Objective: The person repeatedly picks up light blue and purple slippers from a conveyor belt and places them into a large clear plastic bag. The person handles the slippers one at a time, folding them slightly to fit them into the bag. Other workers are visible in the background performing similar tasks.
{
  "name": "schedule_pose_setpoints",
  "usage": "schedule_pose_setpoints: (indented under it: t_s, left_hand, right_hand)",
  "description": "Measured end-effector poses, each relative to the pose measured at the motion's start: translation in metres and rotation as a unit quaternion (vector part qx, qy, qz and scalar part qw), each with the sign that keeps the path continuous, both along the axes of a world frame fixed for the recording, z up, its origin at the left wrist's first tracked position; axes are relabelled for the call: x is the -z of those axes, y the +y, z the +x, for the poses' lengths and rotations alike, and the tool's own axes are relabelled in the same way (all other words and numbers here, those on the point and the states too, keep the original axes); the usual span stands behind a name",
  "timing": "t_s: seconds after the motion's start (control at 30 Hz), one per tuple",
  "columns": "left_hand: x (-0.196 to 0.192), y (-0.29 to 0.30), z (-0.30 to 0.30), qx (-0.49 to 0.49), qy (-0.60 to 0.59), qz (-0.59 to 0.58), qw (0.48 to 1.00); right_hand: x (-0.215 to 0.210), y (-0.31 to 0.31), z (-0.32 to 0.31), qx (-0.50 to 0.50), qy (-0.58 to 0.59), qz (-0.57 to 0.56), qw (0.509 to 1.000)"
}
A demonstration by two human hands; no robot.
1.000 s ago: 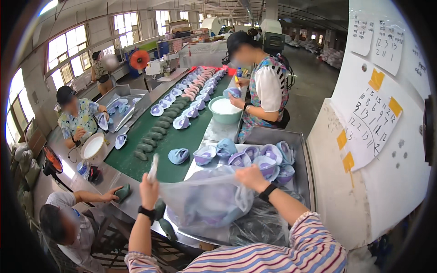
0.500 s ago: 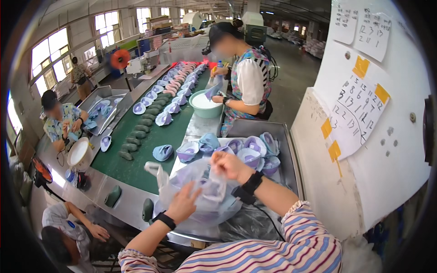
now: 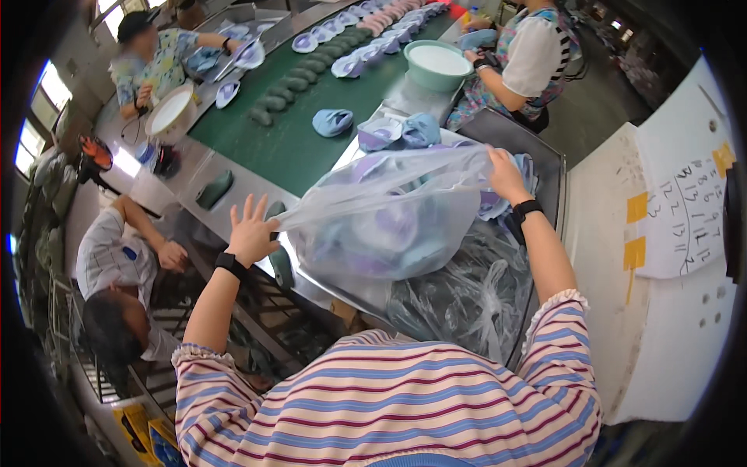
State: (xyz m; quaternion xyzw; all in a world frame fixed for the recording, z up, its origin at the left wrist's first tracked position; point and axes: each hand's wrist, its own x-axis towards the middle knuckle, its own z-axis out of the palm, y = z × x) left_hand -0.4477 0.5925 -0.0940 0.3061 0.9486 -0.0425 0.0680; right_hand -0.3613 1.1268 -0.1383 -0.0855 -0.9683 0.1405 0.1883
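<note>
A clear plastic bag [image 3: 373, 233] is stretched wide between my two hands, full of light blue and lilac shoe uppers that show blurred through the film. My left hand [image 3: 253, 233] is at the bag's left edge, several fingers spread, with the edge caught by the thumb side. On the far right side, my right hand [image 3: 506, 175] pinches the bag's rim with closed fingers. Beyond the bag lie loose shoe uppers [image 3: 380, 134] on the metal tray, some hidden behind the film.
A green conveyor belt [image 3: 257, 167] carries dark green shoe lasts [image 3: 296, 83] and rows of uppers. Crumpled clear plastic [image 3: 475, 288] lies in the metal tray near me. A co-worker sits by a green basin [image 3: 438, 66]; others are on the left. A white panel [image 3: 677, 311] stands right.
My hands have moved apart, left hand leftward and right hand rightward, pulling the bunched bag out wide. The view has tilted downward. The left co-worker now reaches toward the belt.
</note>
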Motion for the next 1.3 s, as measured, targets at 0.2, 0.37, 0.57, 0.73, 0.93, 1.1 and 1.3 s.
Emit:
schedule_pose_setpoints:
  t_s: [0.2,0.37,0.57,0.73,0.93,1.1,1.3]
  left_hand:
    - [-0.037,0.060,0.045,0.198,0.154,0.297,0.921]
    - [0.029,0.104,0.037,0.275,0.034,0.147,0.950]
    - [-0.002,0.093,0.009,0.069,0.041,-0.072,0.994]
    - [0.013,0.073,0.018,0.172,0.169,0.089,0.966]
    - [0.012,0.075,0.076,0.446,-0.037,0.091,0.889]
    - [0.047,-0.008,0.095,0.288,-0.106,-0.025,0.952]
    - [0.153,-0.057,0.038,0.147,-0.055,0.162,0.974]
  right_hand:
    - [-0.075,-0.104,-0.025,-0.072,0.276,0.093,0.954]
    - [-0.039,-0.172,-0.027,-0.326,0.020,0.109,0.939]
    - [0.003,-0.144,0.012,-0.177,-0.153,0.123,0.964]
    - [-0.037,-0.162,0.034,-0.466,-0.185,-0.006,0.865]
    - [-0.089,-0.224,0.076,-0.468,-0.524,0.051,0.709]
    - [0.007,-0.144,0.109,-0.399,-0.523,0.086,0.748]
    - [0.081,-0.107,0.092,-0.213,-0.429,0.044,0.877]
